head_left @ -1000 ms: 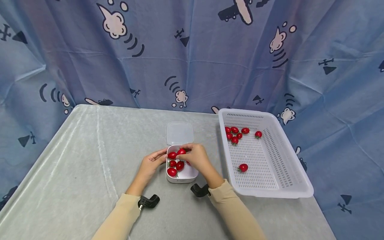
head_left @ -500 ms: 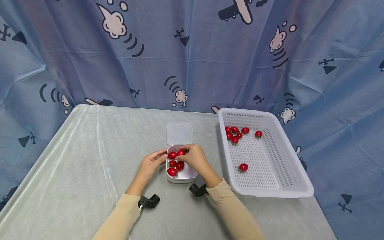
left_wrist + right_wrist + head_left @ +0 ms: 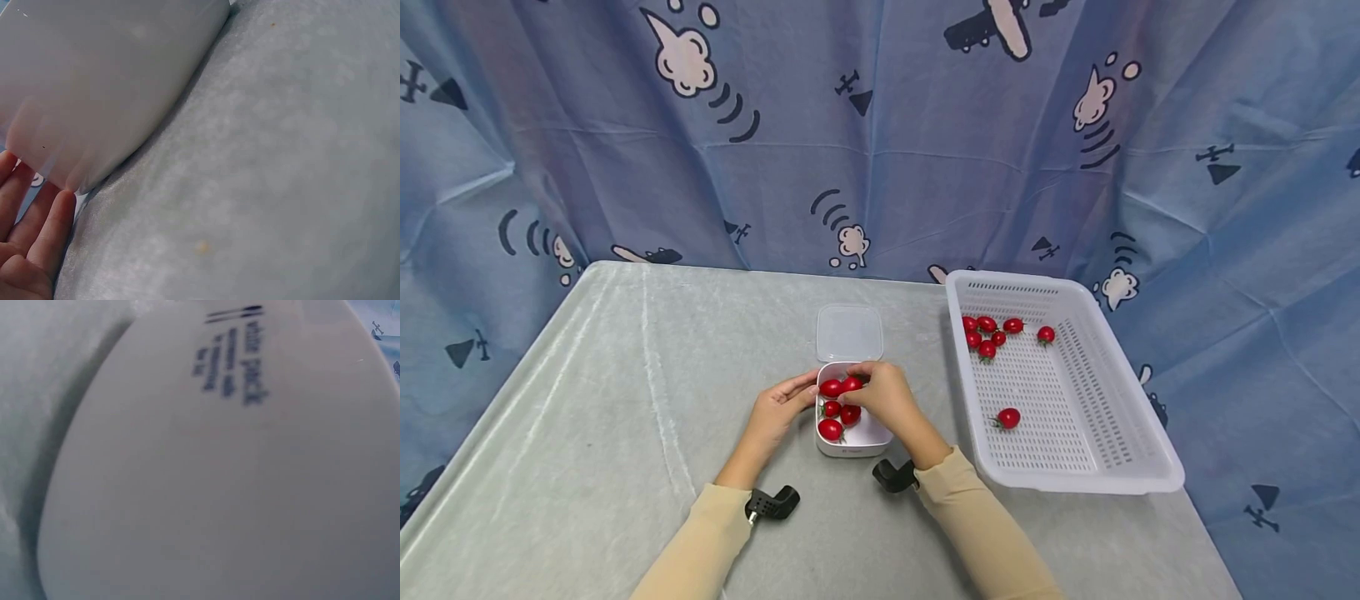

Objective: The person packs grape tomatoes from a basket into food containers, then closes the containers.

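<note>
A small white box (image 3: 852, 451) stands on the table with several red cherry tomatoes in it, mostly along its left side. My left hand (image 3: 778, 408) rests against the box's left wall, thumb at the rim; in the left wrist view its nearly straight fingers (image 3: 53, 231) touch the wall. My right hand (image 3: 889, 398) reaches over the box's right side from above. Its thumb and forefinger pinch a cherry tomato (image 3: 852, 384) near the far wall, and the hand hides part of the inside. The right wrist view shows only the box's printed outer wall (image 3: 187, 475).
A clear lid (image 3: 850, 332) lies flat just behind the box. To the right stands a large white perforated basket (image 3: 1075, 481) holding several more cherry tomatoes, grouped at its far left, with one tomato (image 3: 1008, 418) nearer the front. A blue patterned curtain (image 3: 880, 142) hangs behind the table.
My right hand has shifted slightly left over the box, with the pinched tomato moving a little toward the one beside it. The left hand stays in place.
</note>
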`<state>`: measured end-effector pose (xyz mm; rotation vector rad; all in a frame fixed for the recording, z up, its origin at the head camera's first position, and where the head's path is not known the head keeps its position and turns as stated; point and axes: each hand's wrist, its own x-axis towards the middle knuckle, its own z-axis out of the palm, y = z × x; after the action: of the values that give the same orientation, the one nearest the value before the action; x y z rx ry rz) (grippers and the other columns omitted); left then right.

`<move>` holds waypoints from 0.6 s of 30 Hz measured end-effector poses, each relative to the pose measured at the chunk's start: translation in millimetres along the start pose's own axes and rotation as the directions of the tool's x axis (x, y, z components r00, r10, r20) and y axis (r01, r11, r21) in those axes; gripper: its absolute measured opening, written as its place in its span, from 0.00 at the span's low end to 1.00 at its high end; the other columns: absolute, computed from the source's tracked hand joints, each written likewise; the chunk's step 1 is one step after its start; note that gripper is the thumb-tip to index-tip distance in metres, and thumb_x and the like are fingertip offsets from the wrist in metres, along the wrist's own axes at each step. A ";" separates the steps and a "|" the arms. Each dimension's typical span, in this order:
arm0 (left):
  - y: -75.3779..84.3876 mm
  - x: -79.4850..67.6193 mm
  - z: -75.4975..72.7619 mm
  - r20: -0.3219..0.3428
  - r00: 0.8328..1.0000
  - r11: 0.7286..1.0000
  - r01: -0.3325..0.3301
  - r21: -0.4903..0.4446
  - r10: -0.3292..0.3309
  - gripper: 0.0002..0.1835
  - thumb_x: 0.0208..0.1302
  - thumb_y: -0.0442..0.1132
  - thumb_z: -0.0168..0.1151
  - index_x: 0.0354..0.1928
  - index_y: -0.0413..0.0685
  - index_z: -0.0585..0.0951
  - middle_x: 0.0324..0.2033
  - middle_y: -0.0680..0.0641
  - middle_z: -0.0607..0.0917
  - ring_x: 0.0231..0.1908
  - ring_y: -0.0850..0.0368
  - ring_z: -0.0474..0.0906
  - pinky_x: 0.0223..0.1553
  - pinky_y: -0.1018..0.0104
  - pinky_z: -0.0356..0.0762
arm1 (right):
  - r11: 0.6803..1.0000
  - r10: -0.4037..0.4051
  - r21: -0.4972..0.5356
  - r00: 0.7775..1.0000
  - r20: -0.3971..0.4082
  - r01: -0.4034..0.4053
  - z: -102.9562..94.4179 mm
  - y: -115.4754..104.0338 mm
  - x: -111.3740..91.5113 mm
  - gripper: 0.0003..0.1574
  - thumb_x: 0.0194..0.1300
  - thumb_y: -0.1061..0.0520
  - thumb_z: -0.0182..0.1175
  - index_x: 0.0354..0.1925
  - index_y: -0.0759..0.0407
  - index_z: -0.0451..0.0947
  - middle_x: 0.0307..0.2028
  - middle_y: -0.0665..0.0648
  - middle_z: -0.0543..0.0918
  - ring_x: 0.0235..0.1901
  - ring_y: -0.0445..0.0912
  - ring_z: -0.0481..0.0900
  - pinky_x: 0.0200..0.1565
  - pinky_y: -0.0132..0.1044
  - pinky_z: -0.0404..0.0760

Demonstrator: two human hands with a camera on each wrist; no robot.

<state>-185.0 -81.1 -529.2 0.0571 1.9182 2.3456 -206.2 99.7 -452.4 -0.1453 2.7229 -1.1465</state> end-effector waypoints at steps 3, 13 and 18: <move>-0.1 0.0 -0.1 -0.002 1.000 1.000 -0.001 -0.001 0.001 0.22 0.69 0.33 0.61 0.62 0.30 0.76 0.59 0.31 0.79 0.46 0.69 0.84 0.51 0.74 0.82 | 1.000 0.001 -0.001 1.000 -0.002 -0.001 -0.1 0.1 0.0 0.25 0.50 0.59 0.77 0.47 0.64 0.85 0.45 0.61 0.89 0.46 0.52 0.84 0.50 0.44 0.85; -0.9 0.9 0.4 0.000 1.000 1.000 -0.008 -0.016 0.008 0.22 0.69 0.33 0.61 0.62 0.30 0.76 0.60 0.30 0.79 0.46 0.69 0.84 0.52 0.73 0.82 | 1.000 0.003 0.011 1.000 -0.005 -0.003 -1.5 -0.2 0.0 0.25 0.50 0.60 0.77 0.48 0.65 0.85 0.45 0.61 0.89 0.45 0.51 0.83 0.50 0.44 0.85; -1.3 0.3 -0.2 -0.003 1.000 1.000 0.003 -0.006 -0.003 0.22 0.69 0.33 0.62 0.62 0.30 0.76 0.60 0.31 0.79 0.47 0.69 0.83 0.52 0.73 0.82 | 0.999 0.010 0.043 1.000 -0.006 -0.009 0.0 0.5 0.0 0.25 0.50 0.61 0.77 0.47 0.66 0.85 0.43 0.62 0.89 0.44 0.51 0.86 0.48 0.42 0.86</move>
<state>-185.3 -81.0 -530.5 0.0501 1.9111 2.3507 -206.2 100.1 -452.7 -0.1229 2.6997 -1.2035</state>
